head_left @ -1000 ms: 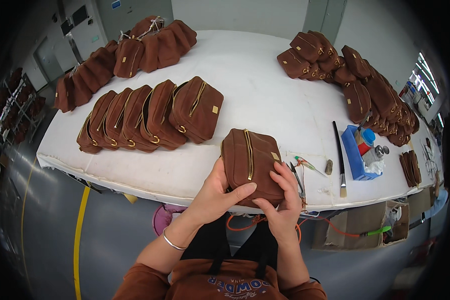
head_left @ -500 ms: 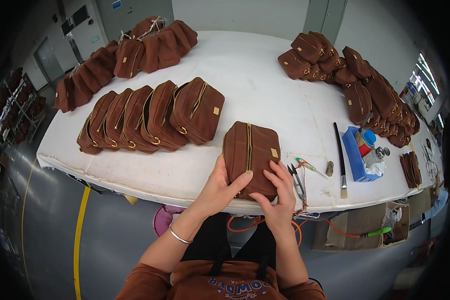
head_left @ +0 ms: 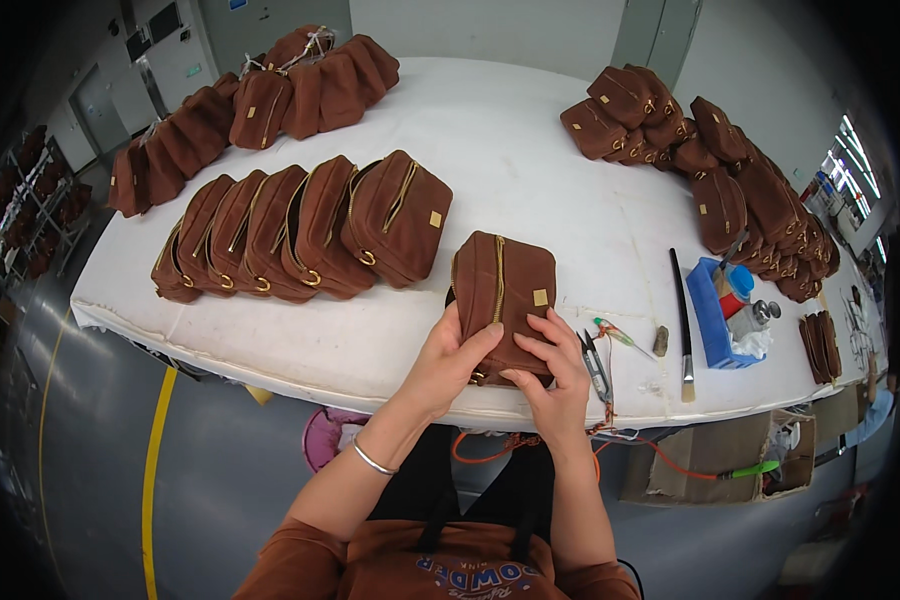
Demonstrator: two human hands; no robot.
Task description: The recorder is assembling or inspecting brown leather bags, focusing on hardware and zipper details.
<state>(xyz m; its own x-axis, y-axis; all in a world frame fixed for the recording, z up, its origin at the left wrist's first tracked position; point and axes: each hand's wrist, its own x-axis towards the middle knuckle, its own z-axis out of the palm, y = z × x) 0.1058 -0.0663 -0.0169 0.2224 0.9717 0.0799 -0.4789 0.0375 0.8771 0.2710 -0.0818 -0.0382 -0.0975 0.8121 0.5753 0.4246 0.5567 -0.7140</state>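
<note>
A brown zippered bag (head_left: 522,285) is between my two hands near the table's front edge. A brass-coloured zipper runs down its upper face, and a small gold plate sits to the zipper's right. My left hand (head_left: 448,358) grips the left side, thumb on the face beside the lower zipper; its other fingers are mostly hidden. On the lower right, my right hand (head_left: 558,378) holds the bag with fingers bent over the face and thumb at the bottom edge. To the left stands a row of similar bags (head_left: 395,220), several with zippers undone.
Snips (head_left: 597,368), a green-handled tool (head_left: 622,336), a long brush (head_left: 682,325) and a blue bin (head_left: 710,312) with containers lie right of my hands. More brown bags (head_left: 770,200) are heaped at the far right, others (head_left: 260,105) at the far left. A cardboard box (head_left: 705,465) sits below the table edge.
The bag has shifted slightly away from me, both hands moving with it and keeping hold. A metal ring at its lower left corner now shows more. The view has also moved a little.
</note>
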